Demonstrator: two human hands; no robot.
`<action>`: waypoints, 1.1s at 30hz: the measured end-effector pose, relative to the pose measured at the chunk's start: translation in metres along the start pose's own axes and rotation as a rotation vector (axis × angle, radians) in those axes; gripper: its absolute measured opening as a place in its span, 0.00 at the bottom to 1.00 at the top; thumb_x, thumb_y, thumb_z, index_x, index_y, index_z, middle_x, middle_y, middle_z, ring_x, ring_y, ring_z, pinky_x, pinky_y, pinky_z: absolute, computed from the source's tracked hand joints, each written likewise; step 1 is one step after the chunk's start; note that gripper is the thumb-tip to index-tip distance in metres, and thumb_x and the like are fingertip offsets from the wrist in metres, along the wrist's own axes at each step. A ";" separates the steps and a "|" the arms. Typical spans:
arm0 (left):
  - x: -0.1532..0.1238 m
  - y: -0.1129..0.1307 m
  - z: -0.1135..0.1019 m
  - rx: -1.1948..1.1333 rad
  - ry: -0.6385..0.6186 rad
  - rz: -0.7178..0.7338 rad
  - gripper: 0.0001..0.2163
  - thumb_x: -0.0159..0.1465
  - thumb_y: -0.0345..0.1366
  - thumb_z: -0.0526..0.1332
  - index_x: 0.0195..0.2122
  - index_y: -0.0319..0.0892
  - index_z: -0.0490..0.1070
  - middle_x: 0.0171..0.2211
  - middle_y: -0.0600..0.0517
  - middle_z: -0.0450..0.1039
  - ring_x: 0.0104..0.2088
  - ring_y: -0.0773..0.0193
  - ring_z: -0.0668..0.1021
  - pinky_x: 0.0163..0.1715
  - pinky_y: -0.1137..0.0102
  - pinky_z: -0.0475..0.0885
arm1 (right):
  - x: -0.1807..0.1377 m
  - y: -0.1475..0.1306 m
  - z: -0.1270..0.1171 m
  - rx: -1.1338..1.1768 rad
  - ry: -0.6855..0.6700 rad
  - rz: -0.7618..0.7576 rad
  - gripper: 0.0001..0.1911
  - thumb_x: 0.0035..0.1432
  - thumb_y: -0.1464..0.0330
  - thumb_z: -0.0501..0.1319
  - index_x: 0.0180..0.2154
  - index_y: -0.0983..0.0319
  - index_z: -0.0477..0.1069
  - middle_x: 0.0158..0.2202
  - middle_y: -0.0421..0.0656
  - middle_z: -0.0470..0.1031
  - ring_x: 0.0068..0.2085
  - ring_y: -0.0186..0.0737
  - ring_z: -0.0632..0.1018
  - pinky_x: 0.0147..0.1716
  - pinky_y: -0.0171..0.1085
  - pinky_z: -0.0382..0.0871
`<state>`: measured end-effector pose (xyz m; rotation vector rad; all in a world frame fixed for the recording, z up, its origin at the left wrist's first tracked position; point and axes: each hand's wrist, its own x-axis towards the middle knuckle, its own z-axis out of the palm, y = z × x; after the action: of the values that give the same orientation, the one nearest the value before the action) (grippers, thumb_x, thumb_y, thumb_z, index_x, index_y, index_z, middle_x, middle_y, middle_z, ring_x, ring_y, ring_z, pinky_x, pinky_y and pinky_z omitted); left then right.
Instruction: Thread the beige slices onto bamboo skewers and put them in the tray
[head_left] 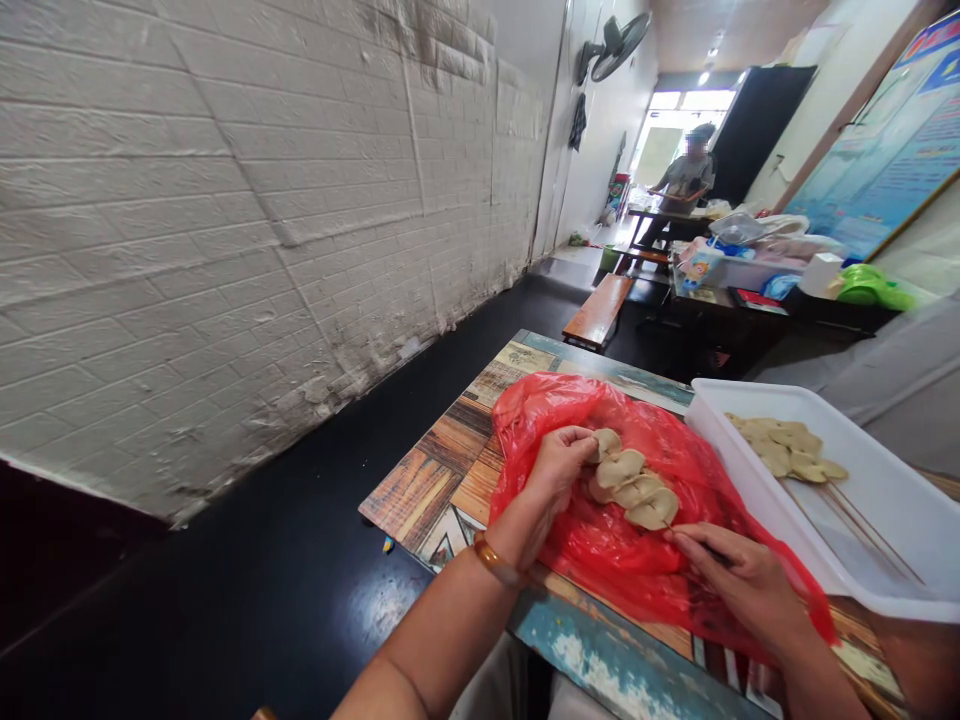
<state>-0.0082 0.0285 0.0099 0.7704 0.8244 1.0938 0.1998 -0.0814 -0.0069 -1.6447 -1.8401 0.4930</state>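
Note:
Several thin, pale, round food slices (636, 486) overlap in a row on a skewer, above a crumpled red plastic bag (555, 400). With fingers closed, my left hand (559, 465) pinches the slice at the far end of the row. At the near end, my right hand (739, 575) grips the skewer just below the last slice; most of the stick is hidden by that hand. To the right, a white plastic tray (892, 500) holds more skewered slices (784, 447), their thin sticks pointing toward me.
The bag and tray rest on a patchwork wood-pattern table (427, 490). A white brick-pattern wall (262, 200) runs along the left. Beyond stand a wooden bench (598, 308), a cluttered table with a cup (699, 268) and green plastic items (862, 285), and another person (686, 175).

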 end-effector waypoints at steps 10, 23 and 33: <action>0.002 0.000 0.002 0.031 0.040 0.066 0.09 0.45 0.36 0.64 0.26 0.38 0.72 0.22 0.53 0.68 0.21 0.72 0.67 0.23 0.75 0.60 | 0.001 -0.005 0.005 0.018 0.009 0.044 0.16 0.57 0.57 0.55 0.32 0.58 0.77 0.34 0.43 0.81 0.34 0.44 0.80 0.38 0.39 0.74; 0.004 0.000 -0.001 0.203 0.100 0.156 0.09 0.49 0.37 0.63 0.28 0.37 0.73 0.22 0.53 0.69 0.22 0.71 0.68 0.22 0.77 0.60 | 0.003 -0.022 0.013 0.134 0.070 0.077 0.17 0.57 0.56 0.55 0.30 0.60 0.77 0.32 0.45 0.81 0.34 0.45 0.80 0.35 0.38 0.74; 0.005 0.001 -0.003 0.160 0.047 0.120 0.09 0.47 0.38 0.65 0.25 0.37 0.72 0.18 0.55 0.66 0.18 0.74 0.64 0.19 0.77 0.56 | 0.003 -0.023 0.018 0.161 0.066 0.069 0.17 0.57 0.57 0.54 0.29 0.58 0.76 0.28 0.41 0.79 0.29 0.41 0.78 0.30 0.34 0.72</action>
<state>-0.0100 0.0339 0.0085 0.9411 0.9232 1.1661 0.1706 -0.0796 -0.0054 -1.6000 -1.6558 0.5931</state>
